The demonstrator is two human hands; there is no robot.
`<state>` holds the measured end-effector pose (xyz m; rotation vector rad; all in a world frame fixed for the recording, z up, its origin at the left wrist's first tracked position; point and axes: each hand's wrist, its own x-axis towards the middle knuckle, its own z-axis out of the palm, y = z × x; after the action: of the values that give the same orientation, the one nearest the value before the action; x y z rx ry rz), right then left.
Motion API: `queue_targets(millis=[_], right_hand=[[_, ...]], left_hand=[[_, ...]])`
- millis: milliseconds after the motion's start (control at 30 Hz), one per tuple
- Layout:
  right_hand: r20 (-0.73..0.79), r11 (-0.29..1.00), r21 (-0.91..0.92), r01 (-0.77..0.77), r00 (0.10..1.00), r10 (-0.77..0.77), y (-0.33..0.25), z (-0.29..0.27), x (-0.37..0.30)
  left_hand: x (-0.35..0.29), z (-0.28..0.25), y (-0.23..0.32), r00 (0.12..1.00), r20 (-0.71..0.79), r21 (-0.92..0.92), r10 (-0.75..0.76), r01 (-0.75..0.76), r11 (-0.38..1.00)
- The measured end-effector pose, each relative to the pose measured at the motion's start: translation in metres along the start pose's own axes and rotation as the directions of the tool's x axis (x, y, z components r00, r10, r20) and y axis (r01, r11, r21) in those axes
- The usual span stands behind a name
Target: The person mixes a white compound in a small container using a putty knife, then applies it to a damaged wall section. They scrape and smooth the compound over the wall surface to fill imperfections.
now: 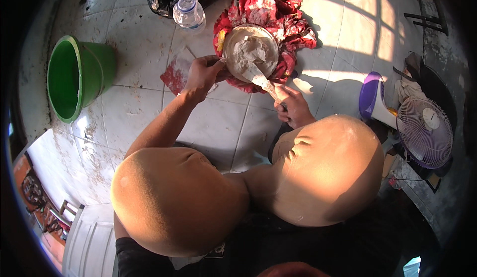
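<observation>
- The tiled floor (149, 113) lies under everything; I crouch over it, my knees filling the lower view.
- The green bucket (74, 78) stands well to the left of my left hand, tipped toward me. I see only its bare green inside; whether anything is in it I cannot tell.
- The red cloth (288, 23) is bunched just beyond both hands, and the bowl sits in the middle of it.
- The bowl (233, 41) holds a thick pale paste (251, 50), heaped and smeared to the rim.
- The fan (425, 130) and a purple-and-white jug (372, 98) sit to the right of my right hand, well apart from the bowl.
- The clear bottle (189, 12) stands beyond my left hand, near the cloth's left edge, cap on.
- My left hand (201, 75) is nearer the bowl: fingers curled, gripping its near-left rim.
- My right hand (293, 105) is closed around the handle of a spatula (261, 80), just below the bowl's near-right edge.
- The spatula's long axis runs from my right hand up and leftward into the paste, its blade coated and resting in the bowl.
- A red scrap (175, 78) lies on the floor just left of my left hand.
</observation>
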<state>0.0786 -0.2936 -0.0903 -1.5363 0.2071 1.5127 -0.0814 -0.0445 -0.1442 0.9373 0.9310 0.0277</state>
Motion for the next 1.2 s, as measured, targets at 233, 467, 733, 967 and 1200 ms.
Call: queue_targets(millis=[233, 467, 733, 967, 1200], right_hand=[[0.052, 0.995, 0.017, 0.101, 0.993, -0.102, 0.046, -0.001, 0.02], [0.089, 0.995, 0.093, 0.029, 0.995, -0.037, 0.012, 0.02, 0.028], [0.448, 0.879, 0.431, -0.204, 0.894, -0.013, 0.0, -0.002, 0.039], [0.636, 0.848, 0.358, -0.392, 0.767, 0.086, -0.012, -0.032, 0.007], [0.201, 0.872, -0.463, 0.158, 0.977, -0.07, -0.079, -0.036, -0.05]], left_hand=[[0.005, -0.002, -0.006, 0.999, 0.019, -0.044, -0.05, 0.051, 0.998], [-0.005, 0.001, -0.007, 0.999, 0.029, -0.07, -0.035, 0.037, 0.997], [-0.006, 0.004, -0.008, 0.999, 0.037, 0.002, -0.019, 0.019, 1.0], [0.003, -0.004, -0.014, 0.996, 0.054, -0.053, -0.064, 0.067, 0.996], [0.012, -0.009, -0.024, 0.998, 0.04, -0.078, -0.057, 0.06, 0.995]])
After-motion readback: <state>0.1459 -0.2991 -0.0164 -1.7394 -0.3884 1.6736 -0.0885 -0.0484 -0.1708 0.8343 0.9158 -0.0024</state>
